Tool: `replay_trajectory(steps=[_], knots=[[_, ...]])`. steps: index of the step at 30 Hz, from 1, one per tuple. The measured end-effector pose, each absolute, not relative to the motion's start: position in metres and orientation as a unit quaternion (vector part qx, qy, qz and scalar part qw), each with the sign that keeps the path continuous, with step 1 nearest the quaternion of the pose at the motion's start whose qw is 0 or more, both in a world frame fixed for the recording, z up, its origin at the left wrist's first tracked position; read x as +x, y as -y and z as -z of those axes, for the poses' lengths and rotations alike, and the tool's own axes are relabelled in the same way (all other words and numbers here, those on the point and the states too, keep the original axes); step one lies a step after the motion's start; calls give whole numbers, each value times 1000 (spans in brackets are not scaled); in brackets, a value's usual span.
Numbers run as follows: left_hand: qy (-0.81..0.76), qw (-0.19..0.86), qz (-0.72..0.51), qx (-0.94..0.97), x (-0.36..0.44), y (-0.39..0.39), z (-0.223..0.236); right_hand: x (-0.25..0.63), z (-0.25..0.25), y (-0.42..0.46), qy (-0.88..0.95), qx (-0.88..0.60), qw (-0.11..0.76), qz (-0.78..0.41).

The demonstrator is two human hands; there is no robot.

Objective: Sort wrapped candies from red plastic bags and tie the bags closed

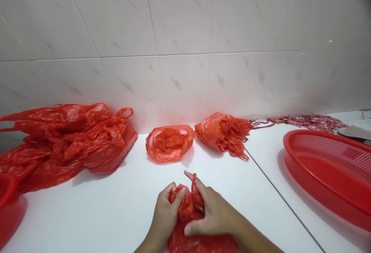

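Observation:
A crumpled red plastic bag [187, 210] lies on the white counter [116, 206] near the front edge, and both of my hands grip it. My left hand [165, 218] is closed on its left side, fingers curled into the plastic. My right hand [210, 212] presses over its right side, index finger raised, thumb wrapped across the front. The bag's lower part runs under my wrists and out of view.
A big heap of red bags [69, 141] lies at the left against the tiled wall. Two smaller bundles of red bags [169, 142] [223, 131] sit at the back middle. A red mesh tray [330, 168] stands at right, patterned cloth [313, 121] behind it, and a red rim [8, 202] at far left.

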State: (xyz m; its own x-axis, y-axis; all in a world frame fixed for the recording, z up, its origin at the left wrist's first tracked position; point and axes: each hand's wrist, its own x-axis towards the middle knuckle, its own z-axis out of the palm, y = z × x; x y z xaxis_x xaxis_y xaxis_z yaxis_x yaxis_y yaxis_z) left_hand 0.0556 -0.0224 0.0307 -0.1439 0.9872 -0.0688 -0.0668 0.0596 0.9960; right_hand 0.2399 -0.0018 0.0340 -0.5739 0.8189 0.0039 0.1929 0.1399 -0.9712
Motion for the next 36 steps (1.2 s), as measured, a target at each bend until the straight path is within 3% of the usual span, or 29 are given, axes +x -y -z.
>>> replay_trajectory(steps=[3, 7, 15, 21, 27, 31, 36], knots=[[-571, 415, -523, 478, 60, 25, -18, 233, -36, 5, 730, -359, 278, -510], [-537, 424, -480, 549, 60, 28, -3, 224, -35, 7, 745, -341, 279, -502], [-491, 412, -464, 611, 59, 30, -14, 230, -31, 2, 720, -319, 381, -485], [-436, 474, -529, 553, 48, 28, -18, 234, -28, -4, 679, -295, 395, -545], [-360, 638, -471, 492, 48, 23, -25, 233, -30, 7, 714, -246, 344, -558], [-395, 549, -487, 552, 48, 21, -31, 231, -15, 5, 646, -334, 343, -595], [-401, 463, -487, 623, 45, 25, -27, 230, -14, -7, 528, -365, 401, -654]])
